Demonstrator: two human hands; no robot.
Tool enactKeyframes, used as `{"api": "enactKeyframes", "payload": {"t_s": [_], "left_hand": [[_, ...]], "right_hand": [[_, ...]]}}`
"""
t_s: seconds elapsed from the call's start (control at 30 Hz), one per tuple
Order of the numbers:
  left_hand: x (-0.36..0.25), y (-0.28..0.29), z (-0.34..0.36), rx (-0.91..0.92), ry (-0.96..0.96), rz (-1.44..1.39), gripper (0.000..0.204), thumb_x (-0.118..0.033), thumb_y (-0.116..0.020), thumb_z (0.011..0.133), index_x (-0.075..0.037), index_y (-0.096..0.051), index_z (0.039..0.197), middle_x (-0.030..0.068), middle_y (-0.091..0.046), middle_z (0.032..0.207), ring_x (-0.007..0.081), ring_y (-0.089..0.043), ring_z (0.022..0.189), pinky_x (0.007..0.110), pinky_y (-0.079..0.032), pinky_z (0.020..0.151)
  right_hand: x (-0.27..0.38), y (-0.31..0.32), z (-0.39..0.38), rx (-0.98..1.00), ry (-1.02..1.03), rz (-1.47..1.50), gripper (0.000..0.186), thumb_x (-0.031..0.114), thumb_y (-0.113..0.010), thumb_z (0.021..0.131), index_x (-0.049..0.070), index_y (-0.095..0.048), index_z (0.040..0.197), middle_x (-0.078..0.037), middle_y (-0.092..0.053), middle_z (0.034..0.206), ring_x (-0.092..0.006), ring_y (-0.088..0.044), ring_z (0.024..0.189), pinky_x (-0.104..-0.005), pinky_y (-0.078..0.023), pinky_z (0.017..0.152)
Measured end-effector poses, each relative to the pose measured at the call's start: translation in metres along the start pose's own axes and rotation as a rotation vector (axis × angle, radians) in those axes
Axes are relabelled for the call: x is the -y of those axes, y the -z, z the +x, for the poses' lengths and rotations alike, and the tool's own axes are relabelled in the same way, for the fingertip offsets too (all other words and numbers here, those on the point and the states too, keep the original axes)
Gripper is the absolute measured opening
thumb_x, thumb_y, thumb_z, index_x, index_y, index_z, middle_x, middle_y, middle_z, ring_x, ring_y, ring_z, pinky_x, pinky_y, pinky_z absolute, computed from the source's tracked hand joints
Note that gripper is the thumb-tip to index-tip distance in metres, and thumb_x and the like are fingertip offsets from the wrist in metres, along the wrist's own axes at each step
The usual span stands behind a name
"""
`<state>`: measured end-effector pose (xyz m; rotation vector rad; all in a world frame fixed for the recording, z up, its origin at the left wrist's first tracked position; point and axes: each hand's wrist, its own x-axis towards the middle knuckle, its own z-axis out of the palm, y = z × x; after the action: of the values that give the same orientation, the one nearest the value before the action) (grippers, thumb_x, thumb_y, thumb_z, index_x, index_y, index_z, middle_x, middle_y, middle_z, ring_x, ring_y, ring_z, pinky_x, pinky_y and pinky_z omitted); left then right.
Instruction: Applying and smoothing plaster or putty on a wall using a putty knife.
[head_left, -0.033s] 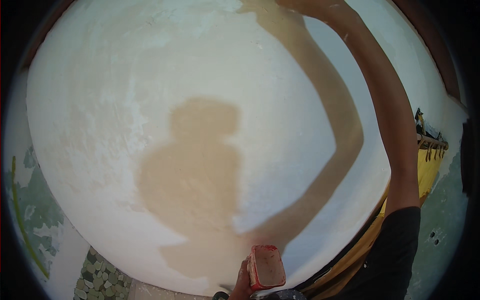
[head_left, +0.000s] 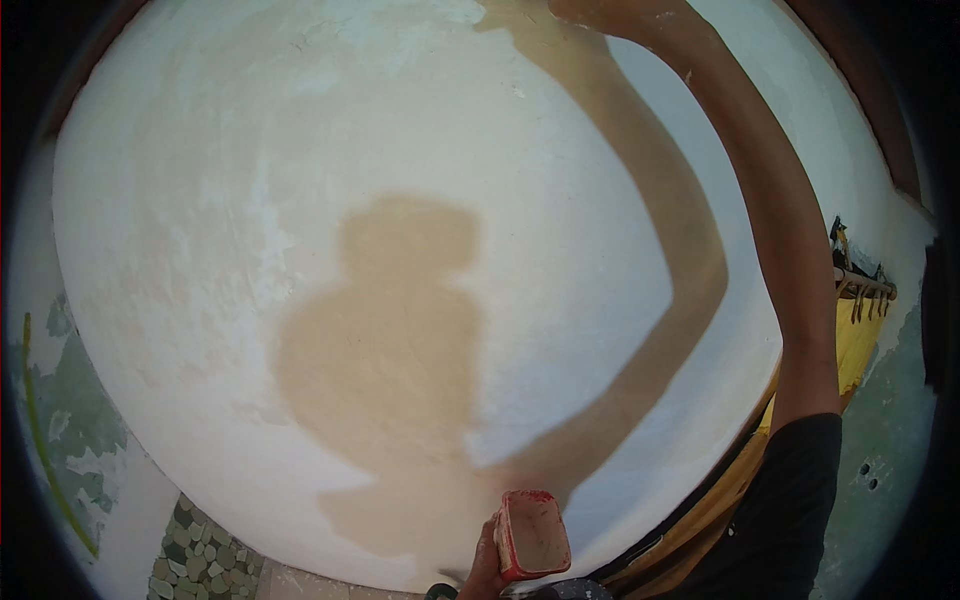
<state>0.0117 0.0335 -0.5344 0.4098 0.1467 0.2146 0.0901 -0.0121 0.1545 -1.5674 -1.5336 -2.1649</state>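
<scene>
At the lower middle, my left hand [head_left: 487, 562] grips a small red tub [head_left: 508, 545], its fingers wrapped round the left side. The tub has rounded corners and a smeared rim. Pale paste [head_left: 541, 535] coats its inside. My right arm [head_left: 770, 200] reaches up along the right side. At the top edge, my right hand [head_left: 600, 12] is close to the pale wall [head_left: 560, 200]; its fingers are cut off by the frame, so what it holds is hidden. Whitish and beige patches of coating cover the wall.
Shadows of my head and raised arm fall on the wall. Yellow cloth [head_left: 858, 335] hangs from a rod [head_left: 865, 284] at the right. Pebble paving [head_left: 200, 550] lies at lower left. Green patchy surfaces flank both sides, with a yellow-green strip [head_left: 50, 460] at far left.
My right hand has shifted very slightly left along the top edge. The left hand and the tub stay in place.
</scene>
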Motion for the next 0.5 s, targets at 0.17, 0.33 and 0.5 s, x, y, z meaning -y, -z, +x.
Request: {"api": "enactKeyframes", "payload": {"t_s": [0.17, 0.33, 0.5], "left_hand": [[-0.001, 0.012, 0.003, 0.021, -0.033, -0.064, 0.072, -0.059, -0.035, 0.102, -0.009, -0.041, 0.154, 0.0218, -0.052, 0.148, 0.0423, -0.055, 0.132, 0.063, -0.045, 0.11], [0.003, 0.013, 0.005, -0.026, -0.07, -0.034, 0.074, -0.06, -0.037, 0.101, -0.008, -0.042, 0.153, 0.0216, -0.053, 0.147, 0.0439, -0.057, 0.13, 0.064, -0.045, 0.109], [0.002, 0.009, 0.001, -0.07, -0.083, -0.022, 0.074, -0.062, -0.036, 0.101, -0.008, -0.044, 0.151, 0.0213, -0.054, 0.146, 0.0445, -0.058, 0.128, 0.065, -0.045, 0.108]], "right_hand": [[0.016, -0.003, -0.014, 0.209, -0.039, 0.013, 0.019, 0.007, -0.063, 0.083, -0.001, -0.075, 0.094, -0.018, -0.072, 0.097, -0.0336, -0.067, 0.101, -0.0424, -0.054, 0.092], [0.024, 0.01, -0.035, 0.335, 0.123, -0.059, 0.019, 0.009, -0.063, 0.088, -0.003, -0.075, 0.096, -0.021, -0.072, 0.096, -0.034, -0.067, 0.101, -0.0434, -0.053, 0.093], [0.007, 0.026, -0.023, 0.263, -0.045, 0.066, 0.02, 0.01, -0.062, 0.091, 0.002, -0.077, 0.102, -0.016, -0.074, 0.105, -0.0333, -0.067, 0.104, -0.0418, -0.052, 0.098]]}}
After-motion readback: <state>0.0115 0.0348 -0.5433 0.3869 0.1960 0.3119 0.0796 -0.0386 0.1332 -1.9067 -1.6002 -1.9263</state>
